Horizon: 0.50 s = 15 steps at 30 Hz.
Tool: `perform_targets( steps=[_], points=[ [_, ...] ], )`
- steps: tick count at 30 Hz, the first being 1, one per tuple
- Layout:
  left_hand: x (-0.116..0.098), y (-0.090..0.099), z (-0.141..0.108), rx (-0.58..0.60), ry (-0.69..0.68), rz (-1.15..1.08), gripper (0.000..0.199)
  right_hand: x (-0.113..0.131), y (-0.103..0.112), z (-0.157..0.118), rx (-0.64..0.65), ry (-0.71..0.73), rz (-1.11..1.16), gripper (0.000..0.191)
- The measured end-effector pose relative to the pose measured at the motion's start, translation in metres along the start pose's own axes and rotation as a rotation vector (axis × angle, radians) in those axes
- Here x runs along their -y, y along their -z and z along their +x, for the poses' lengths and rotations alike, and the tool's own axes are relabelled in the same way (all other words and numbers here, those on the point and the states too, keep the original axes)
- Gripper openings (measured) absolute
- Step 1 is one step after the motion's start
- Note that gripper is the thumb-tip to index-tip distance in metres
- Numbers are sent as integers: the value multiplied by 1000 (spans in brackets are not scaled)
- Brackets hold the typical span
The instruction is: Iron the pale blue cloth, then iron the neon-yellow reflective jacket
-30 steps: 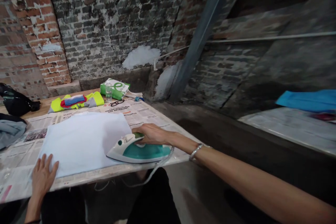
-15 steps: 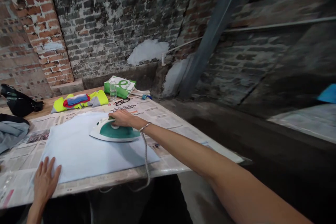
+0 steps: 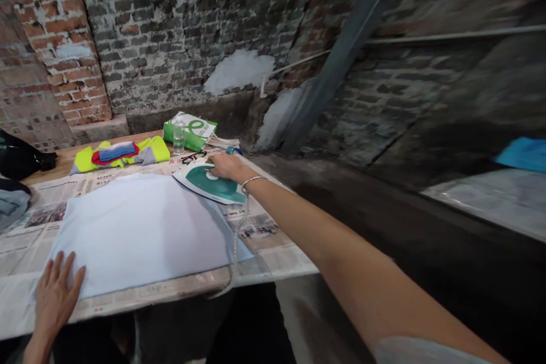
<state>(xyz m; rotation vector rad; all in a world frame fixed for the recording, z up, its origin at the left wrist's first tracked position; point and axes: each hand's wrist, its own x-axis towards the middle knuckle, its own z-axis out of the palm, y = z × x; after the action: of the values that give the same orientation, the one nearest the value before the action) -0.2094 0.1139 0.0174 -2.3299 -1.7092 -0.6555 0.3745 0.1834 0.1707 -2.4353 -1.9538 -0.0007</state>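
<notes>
A pale blue-white cloth (image 3: 128, 233) lies spread flat on a newspaper-covered table (image 3: 294, 256). My right hand (image 3: 230, 168) is wrapped round the handle of a green and white iron (image 3: 213, 185), which is at the cloth's far right edge. From the iron's heel a pale cord (image 3: 235, 244) hangs down past the table's front edge. My left hand (image 3: 57, 293) rests with fingers spread on the near left corner of the cloth and the newspaper beside it.
Behind the cloth lie a folded yellow garment (image 3: 160, 149) with red and blue cloth on it, a clear glass (image 3: 178, 137), a green and white bag (image 3: 196, 131) and eyeglasses (image 3: 194, 157). Dark bags and clothing (image 3: 21, 156) sit at left. A slanted beam (image 3: 345, 57) stands behind.
The iron in my right hand has moved right and away, from the middle of the cloth to its far right edge. My left hand stays on the near left corner. The view has shifted slightly.
</notes>
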Motion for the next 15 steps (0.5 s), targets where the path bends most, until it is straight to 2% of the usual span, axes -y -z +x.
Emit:
perform_targets(
  steps=[4,8,11,15],
  points=[
    [-1,-1,0,-23,28,-15,56,-12,2,-26,51,7,-8,37],
    [-2,-4,1,-37,28,-37,55,-25,14,-55,80,55,-19,27],
    [-2,-6,1,-45,36,-41,55,-33,25,-77,57,76,-18,23],
    [0,-7,1,-42,49,-34,55,-20,33,-109,1,124,54,22]
  ],
)
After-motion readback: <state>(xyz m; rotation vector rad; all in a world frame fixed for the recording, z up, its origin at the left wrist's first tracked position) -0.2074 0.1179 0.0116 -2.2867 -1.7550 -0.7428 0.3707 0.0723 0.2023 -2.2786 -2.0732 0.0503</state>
